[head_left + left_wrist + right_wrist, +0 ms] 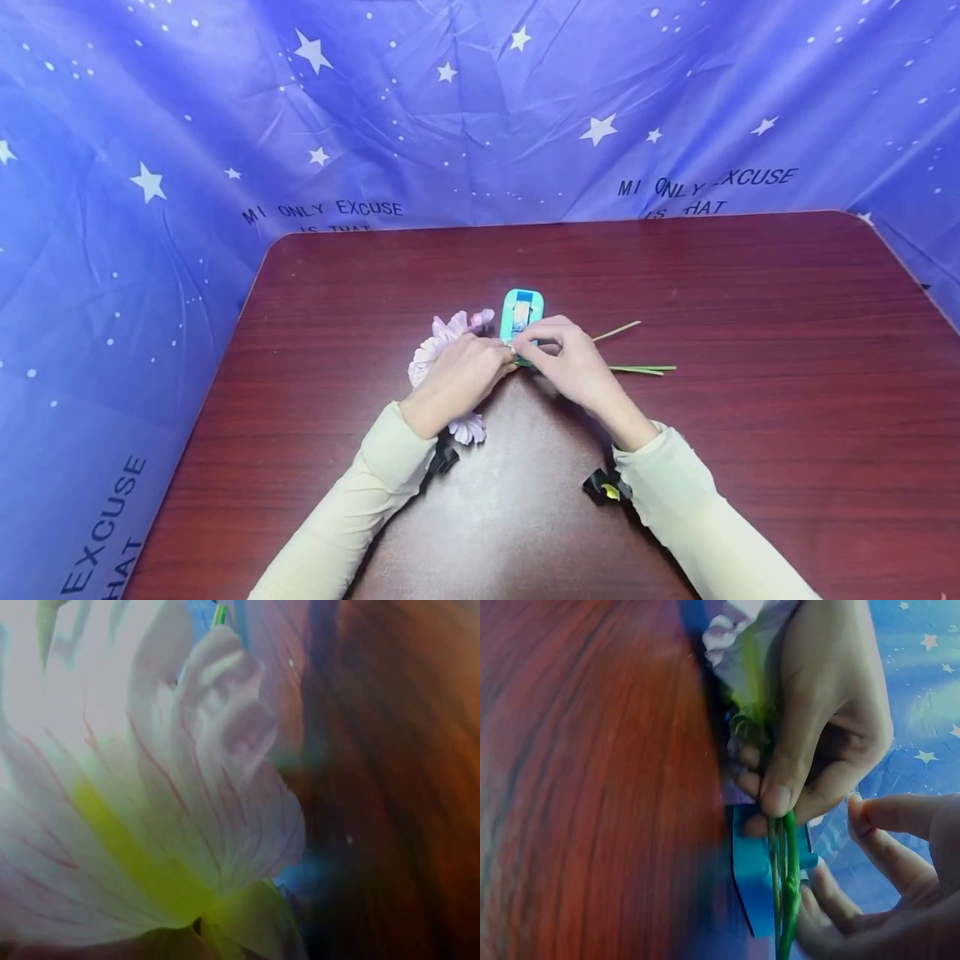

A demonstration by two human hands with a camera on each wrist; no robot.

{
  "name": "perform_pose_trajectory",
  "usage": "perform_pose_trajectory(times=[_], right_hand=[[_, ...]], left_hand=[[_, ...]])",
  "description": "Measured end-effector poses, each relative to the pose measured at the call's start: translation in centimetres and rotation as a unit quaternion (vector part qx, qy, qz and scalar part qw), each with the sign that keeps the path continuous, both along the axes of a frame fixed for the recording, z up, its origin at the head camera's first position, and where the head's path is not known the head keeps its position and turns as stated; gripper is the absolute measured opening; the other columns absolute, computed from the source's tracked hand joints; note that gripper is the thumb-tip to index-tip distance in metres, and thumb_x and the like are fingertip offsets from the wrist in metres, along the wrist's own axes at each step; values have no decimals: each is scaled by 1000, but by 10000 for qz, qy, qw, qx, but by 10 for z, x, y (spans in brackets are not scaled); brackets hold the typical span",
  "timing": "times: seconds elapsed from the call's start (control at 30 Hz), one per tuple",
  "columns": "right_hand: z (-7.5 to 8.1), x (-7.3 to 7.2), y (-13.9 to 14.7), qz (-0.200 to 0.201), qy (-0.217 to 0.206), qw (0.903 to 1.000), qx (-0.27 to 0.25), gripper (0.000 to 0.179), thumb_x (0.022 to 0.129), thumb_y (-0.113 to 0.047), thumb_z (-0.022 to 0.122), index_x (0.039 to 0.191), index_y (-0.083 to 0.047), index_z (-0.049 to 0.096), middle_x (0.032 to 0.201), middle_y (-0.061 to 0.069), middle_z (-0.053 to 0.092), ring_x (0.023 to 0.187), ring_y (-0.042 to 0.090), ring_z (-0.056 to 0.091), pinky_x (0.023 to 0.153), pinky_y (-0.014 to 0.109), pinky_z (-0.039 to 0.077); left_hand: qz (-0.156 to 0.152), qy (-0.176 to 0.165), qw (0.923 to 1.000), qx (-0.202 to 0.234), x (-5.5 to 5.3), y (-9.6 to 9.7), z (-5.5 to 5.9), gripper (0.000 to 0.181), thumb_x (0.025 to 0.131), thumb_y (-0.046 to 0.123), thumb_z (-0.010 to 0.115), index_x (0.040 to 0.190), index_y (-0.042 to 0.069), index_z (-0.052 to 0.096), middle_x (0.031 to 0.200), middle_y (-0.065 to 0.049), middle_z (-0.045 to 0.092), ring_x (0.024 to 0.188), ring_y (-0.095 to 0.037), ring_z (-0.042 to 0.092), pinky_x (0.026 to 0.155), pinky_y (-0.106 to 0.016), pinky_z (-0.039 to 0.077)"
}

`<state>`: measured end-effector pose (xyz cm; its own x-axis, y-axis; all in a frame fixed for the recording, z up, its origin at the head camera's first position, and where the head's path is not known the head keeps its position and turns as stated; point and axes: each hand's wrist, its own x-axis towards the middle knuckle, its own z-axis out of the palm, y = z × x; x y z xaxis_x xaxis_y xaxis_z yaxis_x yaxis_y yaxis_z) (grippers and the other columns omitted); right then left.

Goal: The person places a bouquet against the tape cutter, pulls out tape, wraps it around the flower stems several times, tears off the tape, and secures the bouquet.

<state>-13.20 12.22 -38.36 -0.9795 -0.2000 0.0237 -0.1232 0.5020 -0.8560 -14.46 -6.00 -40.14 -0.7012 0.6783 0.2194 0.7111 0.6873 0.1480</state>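
Near the middle of the dark red surface (765, 333), pale lilac flowers (435, 348) lay beside a turquoise tape dispenser (522, 300), their green stems (791, 862) running off to the right. Left hand (461, 375): grip was closed round the stems, just below the flowers. Right hand (570, 367): fingers were bunched close by the dispenser; whether they pinched anything, I couldn't tell. Handling, by my guess: light overall; petals (247, 825) soft, easily creased; stems springy, smooth, apt to spread. Best hold seemed the gathered stems, not the petals.
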Motion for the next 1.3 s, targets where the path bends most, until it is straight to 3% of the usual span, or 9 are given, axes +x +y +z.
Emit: perform_pose_trajectory(times=[0.17, 0.3, 0.37, 0.43, 0.57, 0.7, 0.9, 1.07, 1.3], right_hand=[[4, 0, 3, -96, 17, 9999, 123, 16, 94, -18, 66, 98, -7, 77, 120, 12, 65, 116, 26, 59, 92, 42, 54], [6, 1, 4, -99, 75, 9997, 213, 16, 94, -18, 65, 98, -8, 77, 116, 11, 65, 109, 25, 61, 89, 41, 54], [7, 2, 3, -104, 63, 9996, 250, 16, 94, -18, 65, 98, -8, 77, 109, 10, 67, 98, 23, 64, 84, 38, 53], [7, 2, 2, -53, -80, 9999, 134, 17, 95, -17, 64, 97, -6, 76, 93, 11, 69, 77, 23, 64, 71, 34, 53], [7, 2, 1, 179, -763, 9960, -436, 21, 96, -16, 62, 98, 2, 73, 62, 4, 64, 43, 12, 50, 46, 23, 41], [3, 2, 1, 294, -1386, 9854, -948, 26, 97, -16, 60, 99, 8, 70, 53, -5, 57, 39, 3, 39, 41, 20, 31], [-3, 5, 0, 337, -1861, 9720, -1393, 31, 100, -17, 56, 105, 12, 66, 53, -5, 56, 38, 1, 38, 41, 17, 30], [-6, 10, -2, 286, -2031, 9656, -1601, 33, 101, -17, 54, 108, 13, 64, 53, -6, 54, 39, 1, 38, 41, 16, 30], [-8, 13, -3, 250, -1899, 9677, -1640, 31, 101, -15, 53, 104, 15, 62, 51, -6, 52, 38, 1, 38, 41, 16, 30]], left_hand=[[10, 26, 10000, -27, 1, -1, 3, 12, 96, 18, 64, 86, 17, 68, 80, 3, 69, 74, -16, 67, 75, -35, 51], [38, -26, 10000, -77, 1, -2, 5, 12, 97, 19, 64, 86, 17, 68, 81, 3, 69, 75, -16, 67, 75, -36, 51], [44, -76, 9999, -81, 1, -3, 4, 12, 97, 20, 64, 86, 17, 69, 83, 3, 70, 77, -16, 68, 75, -36, 51], [22, -124, 9999, -31, 0, -3, 4, 13, 97, 21, 64, 87, 17, 71, 85, 3, 71, 78, -17, 69, 77, -36, 52], [-58, -185, 9997, 111, -2, -5, 4, 16, 97, 22, 63, 85, 15, 71, 83, 3, 71, 77, -17, 69, 79, -36, 52], [-82, -228, 9995, 208, -3, -4, 4, 17, 97, 21, 64, 82, 15, 69, 81, 3, 70, 73, -16, 67, 77, -35, 53], [-36, -391, 9988, 283, -4, -6, 5, 17, 97, 20, 64, 83, 15, 70, 82, 4, 70, 74, -14, 66, 75, -32, 53], [24, -570, 9978, 345, -4, -8, 7, 12, 97, 18, 64, 89, 15, 72, 84, 4, 70, 77, -14, 67, 75, -32, 53], [-60, -555, 9976, 399, -5, -7, 9, 12, 98, 18, 62, 92, 16, 73, 86, 6, 71, 77, -14, 66, 76, -32, 53]])
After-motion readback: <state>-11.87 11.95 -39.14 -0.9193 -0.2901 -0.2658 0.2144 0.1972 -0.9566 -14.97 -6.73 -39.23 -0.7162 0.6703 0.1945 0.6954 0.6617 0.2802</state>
